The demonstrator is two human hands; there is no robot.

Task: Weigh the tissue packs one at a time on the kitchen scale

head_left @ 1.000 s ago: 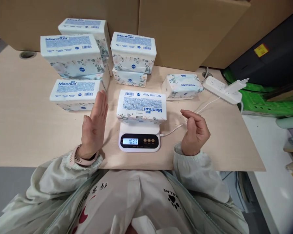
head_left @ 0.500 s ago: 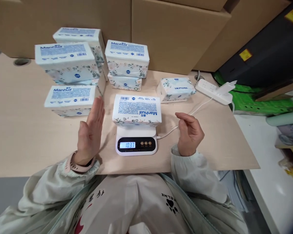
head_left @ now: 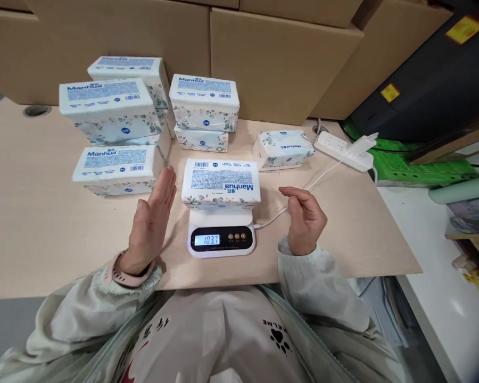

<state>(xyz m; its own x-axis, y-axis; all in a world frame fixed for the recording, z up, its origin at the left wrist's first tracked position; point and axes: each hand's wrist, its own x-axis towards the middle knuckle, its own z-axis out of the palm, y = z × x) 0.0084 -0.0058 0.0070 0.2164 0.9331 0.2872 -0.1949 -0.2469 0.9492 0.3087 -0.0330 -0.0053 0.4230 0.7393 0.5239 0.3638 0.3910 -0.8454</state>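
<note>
A tissue pack [head_left: 221, 183] printed "Manhua" lies on a white digital scale [head_left: 221, 250], whose lit display reads 103.7. To the left of the scale, my left hand [head_left: 151, 226] is held on edge with its fingers straight, holding nothing. My right hand [head_left: 306, 221] hovers on the other side with fingers loosely curved and apart from the thumb; it too is without anything. Neither hand touches the pack or the scale. Just beyond my left fingertips sits another tissue pack [head_left: 114, 169].
More packs [head_left: 106, 109] are stacked at the back left, with a pair of stacked packs [head_left: 203, 109] beside them. A single pack [head_left: 284, 149] lies near a white power strip [head_left: 343, 150], where a cable runs to the scale. Cardboard boxes [head_left: 279, 69] line the table's back.
The camera view has shifted slightly. My left hand has moved a little closer to the scale; the pack and the reading stay the same.
</note>
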